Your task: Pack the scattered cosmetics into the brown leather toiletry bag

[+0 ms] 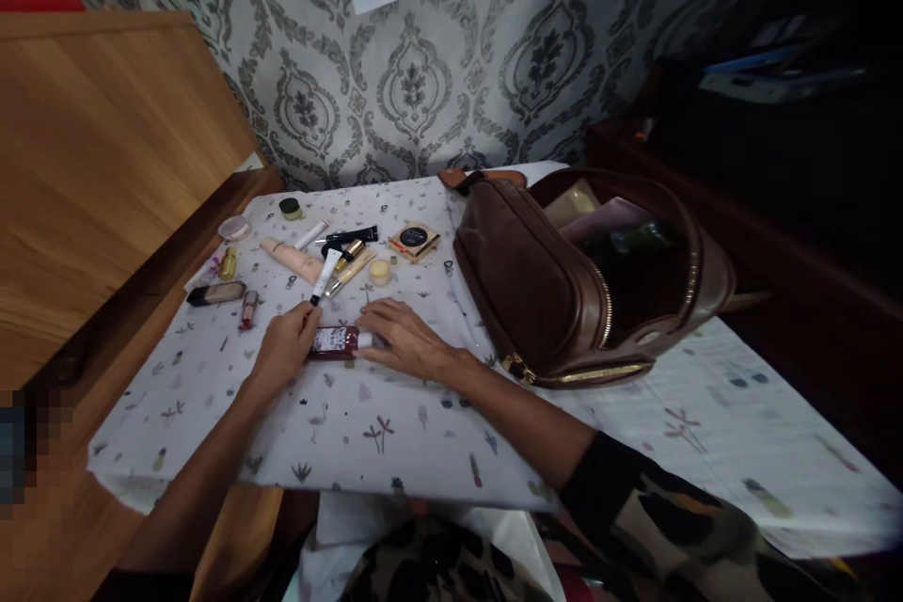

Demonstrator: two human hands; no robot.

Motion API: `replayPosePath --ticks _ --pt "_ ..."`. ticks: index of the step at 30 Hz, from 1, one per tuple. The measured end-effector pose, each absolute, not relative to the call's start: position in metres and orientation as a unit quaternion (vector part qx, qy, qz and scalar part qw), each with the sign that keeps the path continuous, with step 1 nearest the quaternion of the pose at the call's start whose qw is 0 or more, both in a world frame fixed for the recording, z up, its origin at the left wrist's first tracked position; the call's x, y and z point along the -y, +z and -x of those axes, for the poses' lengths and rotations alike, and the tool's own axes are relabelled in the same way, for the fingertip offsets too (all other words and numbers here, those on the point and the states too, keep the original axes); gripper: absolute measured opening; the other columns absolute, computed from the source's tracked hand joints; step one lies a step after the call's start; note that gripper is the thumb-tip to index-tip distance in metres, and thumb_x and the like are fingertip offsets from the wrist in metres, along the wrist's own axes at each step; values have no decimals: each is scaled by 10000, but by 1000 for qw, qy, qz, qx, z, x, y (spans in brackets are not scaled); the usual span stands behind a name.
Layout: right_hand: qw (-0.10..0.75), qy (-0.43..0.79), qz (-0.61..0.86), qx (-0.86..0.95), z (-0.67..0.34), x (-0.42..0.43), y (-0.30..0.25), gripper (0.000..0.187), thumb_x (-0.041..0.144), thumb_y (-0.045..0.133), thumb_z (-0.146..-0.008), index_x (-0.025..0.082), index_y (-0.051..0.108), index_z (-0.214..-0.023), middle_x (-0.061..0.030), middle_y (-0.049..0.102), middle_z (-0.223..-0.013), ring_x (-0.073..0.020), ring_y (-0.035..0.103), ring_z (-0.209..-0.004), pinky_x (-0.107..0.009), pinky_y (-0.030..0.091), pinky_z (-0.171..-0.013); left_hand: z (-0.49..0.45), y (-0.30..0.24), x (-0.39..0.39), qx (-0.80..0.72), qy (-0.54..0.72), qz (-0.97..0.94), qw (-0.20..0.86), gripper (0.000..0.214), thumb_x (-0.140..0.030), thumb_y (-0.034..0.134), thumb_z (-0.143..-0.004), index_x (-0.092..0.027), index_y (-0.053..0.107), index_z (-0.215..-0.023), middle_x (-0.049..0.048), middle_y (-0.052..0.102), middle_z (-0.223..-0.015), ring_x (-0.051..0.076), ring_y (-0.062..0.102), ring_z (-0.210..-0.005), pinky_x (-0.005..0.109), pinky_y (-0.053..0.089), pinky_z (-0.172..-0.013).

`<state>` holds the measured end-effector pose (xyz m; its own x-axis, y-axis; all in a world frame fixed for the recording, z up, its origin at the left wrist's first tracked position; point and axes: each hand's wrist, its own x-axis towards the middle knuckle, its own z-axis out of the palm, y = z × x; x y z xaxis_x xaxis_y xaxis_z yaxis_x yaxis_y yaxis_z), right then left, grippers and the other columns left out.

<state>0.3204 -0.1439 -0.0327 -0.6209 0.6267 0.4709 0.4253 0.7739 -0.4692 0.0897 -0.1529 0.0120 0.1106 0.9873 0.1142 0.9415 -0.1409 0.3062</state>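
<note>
My left hand (286, 340) is closed, its fingertips at the black-capped end of a small white tube (326, 275). Beside that hand a dark red bottle (333, 342) with a patterned label lies on its side on the cloth. My right hand (405, 339) curls over the bottle's whitish cap, fingers and thumb on either side of it. Just beyond both hands are a peach tube (291, 259), a black tube (356, 235), a gold-trimmed slim tube (351, 273), a small cream-yellow jar (379, 273) and a square compact (414, 242).
An unzipped brown leather bag (536, 273) with packets inside stands at the right. Along the left lie a dark flat bottle (216, 293), a small red bottle (247, 310), a yellow vial (227, 263) and a round clear jar (235, 228). A green-lidded jar (289, 207) sits near the wall.
</note>
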Motion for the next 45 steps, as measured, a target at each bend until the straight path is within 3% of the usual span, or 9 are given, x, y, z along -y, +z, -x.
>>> replayPosePath --ticks 6,13,20,25,29,32,37,41,45 --pt "307 179 299 886 -322 140 -34 451 460 761 -853 141 676 -1160 -139 668 -1195 -273 563 -1189 -412 457 -1028 -94 9 165 -634 191 -737 135 444 -535 303 -984 -221 550 -790 16 633 -736 200 590 -719 320 425 -696" --pt "290 167 322 886 -321 139 -36 423 496 781 -819 140 711 -1036 -146 674 -1166 -275 587 -1145 -427 469 -1012 -96 5 193 -585 219 -773 110 375 -504 353 -1008 -240 616 -1049 79 678 -1094 268 596 -1093 420 458 -991" --pt "264 166 303 901 -331 150 -32 417 511 719 -871 147 740 -1075 -148 668 -1225 -276 550 -1252 -419 441 -1070 -87 8 220 -564 256 -751 232 359 -497 513 -954 -239 522 -1204 93 663 -1273 262 630 -1155 425 486 -994" --pt "254 170 305 902 -336 166 -29 384 464 687 -912 132 727 -1100 -165 666 -1249 -277 551 -1263 -431 431 -1082 -85 14 239 -564 223 -738 296 304 -505 606 -905 -265 448 -1005 54 677 -1287 210 690 -928 354 537 -802" --pt "255 179 303 900 -337 178 -24 349 442 693 -914 147 717 -1099 -147 677 -1216 -264 566 -1243 -402 459 -1044 -87 23 245 -547 203 -748 318 279 -526 538 -945 -261 450 -934 41 698 -1272 155 651 -673 328 527 -675" --pt "263 178 308 897 -339 184 -24 311 409 702 -913 144 715 -1074 -145 686 -1186 -253 594 -1201 -391 470 -1031 -87 25 246 -540 212 -751 316 280 -530 498 -962 -273 516 -1071 70 684 -1300 215 707 -851 351 553 -714" --pt "278 204 296 891 -342 186 -30 290 374 722 -902 148 701 -1083 -140 695 -1160 -259 608 -1171 -415 469 -1036 -82 17 244 -503 173 -795 291 491 -476 587 -937 -272 504 -1375 88 612 -1395 283 579 -1282 448 463 -1087" --pt "294 252 307 869 -345 191 -31 245 291 741 -884 148 696 -1078 -130 706 -1118 -263 630 -1103 -409 489 -989 -86 17 241 -473 165 -818 280 497 -404 624 -926 -298 505 -1397 63 579 -1435 285 526 -1328 489 387 -1151" --pt "327 333 340 817 -354 200 -22 266 282 680 -921 159 678 -1156 -93 719 -1044 -215 658 -947 -351 517 -881 -95 25 234 -443 215 -788 370 495 -460 637 -921 -258 520 -1357 85 604 -1391 282 561 -1286 444 441 -1101"
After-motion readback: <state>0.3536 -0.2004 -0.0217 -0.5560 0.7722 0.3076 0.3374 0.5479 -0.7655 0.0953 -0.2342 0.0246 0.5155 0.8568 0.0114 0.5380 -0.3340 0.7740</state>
